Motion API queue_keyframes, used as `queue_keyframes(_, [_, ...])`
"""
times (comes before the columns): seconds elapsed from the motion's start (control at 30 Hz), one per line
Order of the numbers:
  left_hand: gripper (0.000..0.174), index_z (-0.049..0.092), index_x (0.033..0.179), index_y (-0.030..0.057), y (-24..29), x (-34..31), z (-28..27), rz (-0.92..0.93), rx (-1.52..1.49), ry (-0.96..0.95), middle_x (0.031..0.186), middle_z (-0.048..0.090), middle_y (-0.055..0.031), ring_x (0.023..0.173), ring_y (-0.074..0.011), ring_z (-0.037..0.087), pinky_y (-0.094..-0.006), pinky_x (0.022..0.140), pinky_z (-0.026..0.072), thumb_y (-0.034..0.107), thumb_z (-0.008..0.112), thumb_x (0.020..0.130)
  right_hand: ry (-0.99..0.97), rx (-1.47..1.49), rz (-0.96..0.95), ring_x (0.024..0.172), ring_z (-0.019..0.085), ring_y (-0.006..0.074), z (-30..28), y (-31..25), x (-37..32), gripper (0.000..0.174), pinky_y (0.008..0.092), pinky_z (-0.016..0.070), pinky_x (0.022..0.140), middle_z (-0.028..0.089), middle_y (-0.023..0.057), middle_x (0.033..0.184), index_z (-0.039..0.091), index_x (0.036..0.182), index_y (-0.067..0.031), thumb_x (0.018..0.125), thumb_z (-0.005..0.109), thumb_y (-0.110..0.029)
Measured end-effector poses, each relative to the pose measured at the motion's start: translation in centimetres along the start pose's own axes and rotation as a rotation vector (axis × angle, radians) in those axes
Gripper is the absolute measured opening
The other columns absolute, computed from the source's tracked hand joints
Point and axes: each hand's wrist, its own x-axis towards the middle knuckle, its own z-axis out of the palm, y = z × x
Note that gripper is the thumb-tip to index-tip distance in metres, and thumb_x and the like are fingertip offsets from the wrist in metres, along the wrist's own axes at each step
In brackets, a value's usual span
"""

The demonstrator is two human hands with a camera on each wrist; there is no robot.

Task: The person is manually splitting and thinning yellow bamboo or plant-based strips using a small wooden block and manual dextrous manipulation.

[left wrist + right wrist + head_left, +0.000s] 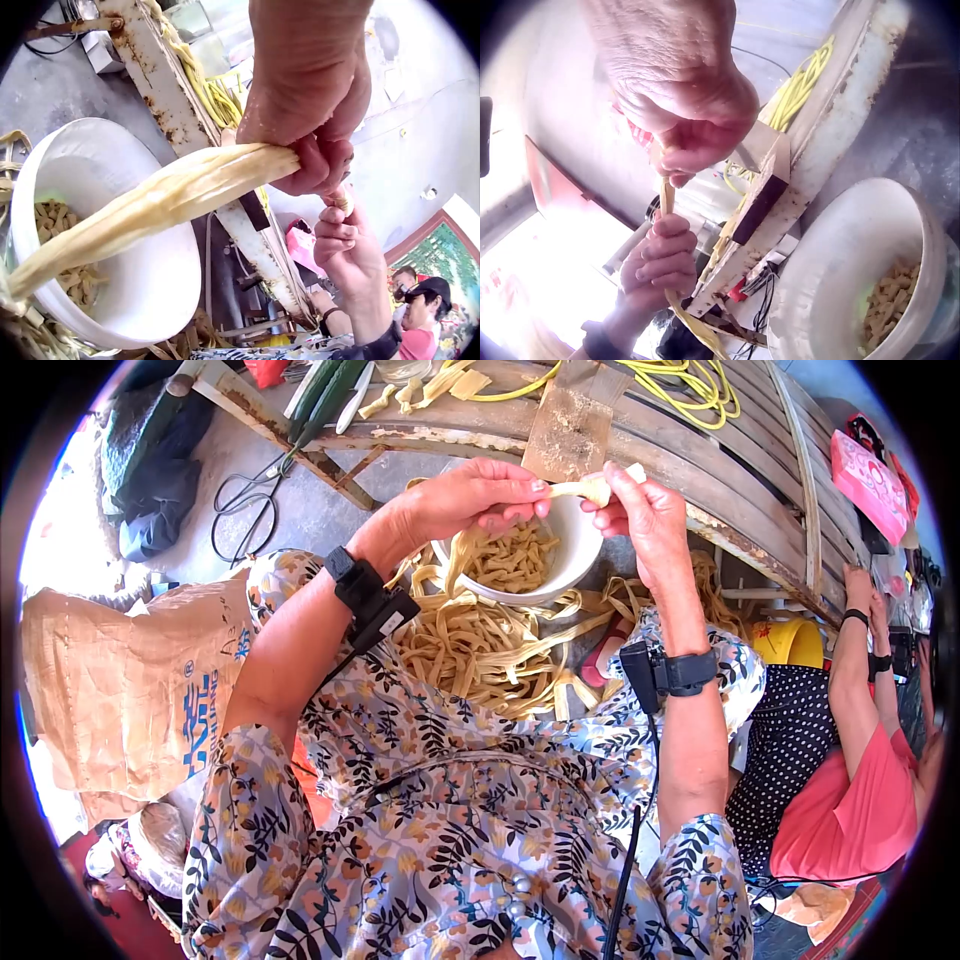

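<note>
Between both hands runs a long, flat, pale yellow strip (578, 490) of what looks like dried vegetable. My left hand (475, 492) pinches it with thumb and fingers, and its loose length (165, 199) trails down across the bucket's opening. At the other end, the thumb and fingertips of my right hand (650, 520) pinch it, with a short end standing up above them. Below the hands is a white bucket (583, 555), partly filled with short yellow pieces (508, 563). A heap of long strips (480, 645) lies in front of the bucket and over its near rim.
Behind the bucket stands a slatted bench (660, 465) with a rusty edge, bearing a wooden board (565, 435) and yellow cord (690, 395). A brown paper bag (130, 690) is at left. Another person (850, 790) sits at right beside a yellow bucket (790, 643).
</note>
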Motion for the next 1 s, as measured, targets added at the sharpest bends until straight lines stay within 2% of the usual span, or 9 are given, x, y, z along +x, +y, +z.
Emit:
queue_keyframes(0.13, [0.023, 0.061, 0.084, 0.0025, 1.0, 0.1, 0.6, 0.011, 0.201, 0.089, 0.061, 0.049, 0.0047, 0.053, -0.0024, 0.041, -0.0151, 0.049, 0.0338, 0.022, 0.049, 0.088, 0.002, 0.017, 0.002, 0.048, 0.051, 0.0060, -0.6, -0.4, 0.2, 0.031, 0.0171, 0.0400, 0.044, 0.063, 0.0078, 0.067, 0.062, 0.081, 0.0001, 0.083, 0.059, -0.031])
queue_keyframes(0.23, [0.023, 0.061, 0.083, 0.0041, 1.2, 0.2, 0.8, 0.123, 0.355, 0.127, 0.062, 0.050, 0.0050, 0.054, -0.0029, 0.043, -0.0157, 0.052, 0.0367, 0.023, 0.050, 0.088, 0.010, 0.007, 0.021, 0.048, 0.049, 0.0046, 0.3, -1.0, 0.0, 0.027, 0.0168, 0.0361, 0.043, 0.062, 0.0066, 0.067, 0.062, 0.081, 0.0001, 0.082, 0.060, -0.027])
queue_keyframes(0.33, [0.024, 0.061, 0.082, 0.0041, 0.9, 0.6, 0.4, 0.136, 0.426, 0.133, 0.062, 0.050, 0.0050, 0.055, -0.0027, 0.042, -0.0160, 0.050, 0.0351, 0.023, 0.050, 0.088, -0.039, 0.062, -0.014, 0.048, 0.047, 0.0040, 1.0, -1.1, -0.2, 0.020, 0.0167, 0.0344, 0.042, 0.060, 0.0047, 0.066, 0.061, 0.083, 0.0008, 0.081, 0.061, -0.019])
queue_keyframes(0.47, [0.024, 0.062, 0.081, 0.0036, 1.3, 0.5, 0.1, 0.108, 0.304, 0.102, 0.062, 0.049, 0.0048, 0.054, -0.0026, 0.041, -0.0166, 0.048, 0.0328, 0.024, 0.050, 0.088, -0.061, 0.257, -0.002, 0.048, 0.045, 0.0034, 0.5, -0.7, 0.3, 0.015, 0.0157, 0.0328, 0.042, 0.057, 0.0027, 0.064, 0.061, 0.088, 0.0013, 0.078, 0.063, -0.010])
queue_keyframes(0.53, [0.024, 0.062, 0.082, 0.0033, 0.9, 0.7, -0.3, 0.129, 0.212, 0.098, 0.061, 0.049, 0.0050, 0.053, -0.0025, 0.040, -0.0167, 0.048, 0.0316, 0.024, 0.050, 0.088, -0.083, 0.294, 0.032, 0.048, 0.044, 0.0033, 0.2, -0.6, 0.6, 0.015, 0.0154, 0.0320, 0.041, 0.057, 0.0030, 0.065, 0.061, 0.088, 0.0010, 0.079, 0.062, -0.011])
queue_keyframes(0.63, [0.024, 0.061, 0.087, 0.0032, 1.3, 0.7, -0.4, 0.137, 0.316, 0.153, 0.060, 0.047, 0.0057, 0.054, -0.0018, 0.039, -0.0158, 0.048, 0.0306, 0.023, 0.049, 0.089, -0.059, 0.315, 0.063, 0.049, 0.042, 0.0032, 0.3, -0.5, 1.3, 0.016, 0.0152, 0.0311, 0.042, 0.056, 0.0033, 0.066, 0.061, 0.089, 0.0010, 0.080, 0.061, -0.012])
queue_keyframes(0.77, [0.018, 0.063, 0.087, 0.0031, 3.4, 1.8, -1.8, 0.239, 0.569, 0.325, 0.063, 0.051, 0.0045, 0.055, -0.0020, 0.042, -0.0164, 0.050, 0.0344, 0.017, 0.051, 0.086, 0.036, 0.332, -0.011, 0.049, 0.043, 0.0042, -0.3, -1.0, 4.3, 0.017, 0.0156, 0.0320, 0.042, 0.055, 0.0029, 0.066, 0.061, 0.087, 0.0005, 0.081, 0.061, -0.015])
queue_keyframes(0.9, [0.019, 0.065, 0.085, 0.0043, 4.6, 5.0, -3.9, 0.384, 0.714, 0.531, 0.062, 0.051, 0.0046, 0.053, -0.0026, 0.040, -0.0185, 0.048, 0.0328, 0.019, 0.053, 0.084, 0.163, 0.332, -0.060, 0.050, 0.045, 0.0045, -0.3, -0.8, 7.7, 0.015, 0.0153, 0.0367, 0.044, 0.056, 0.0030, 0.067, 0.060, 0.085, -0.0012, 0.080, 0.063, -0.015])
queue_keyframes(1.0, [0.019, 0.064, 0.077, 0.0011, 4.7, 7.1, -4.2, 0.449, 0.805, 0.659, 0.058, 0.055, -0.0021, 0.053, -0.0085, 0.048, -0.0243, 0.051, 0.0394, 0.019, 0.058, 0.078, 0.165, 0.325, -0.100, 0.050, 0.046, 0.0047, -1.1, -0.8, 9.1, 0.015, 0.0153, 0.0388, 0.045, 0.057, 0.0032, 0.067, 0.060, 0.086, -0.0016, 0.079, 0.063, -0.015])
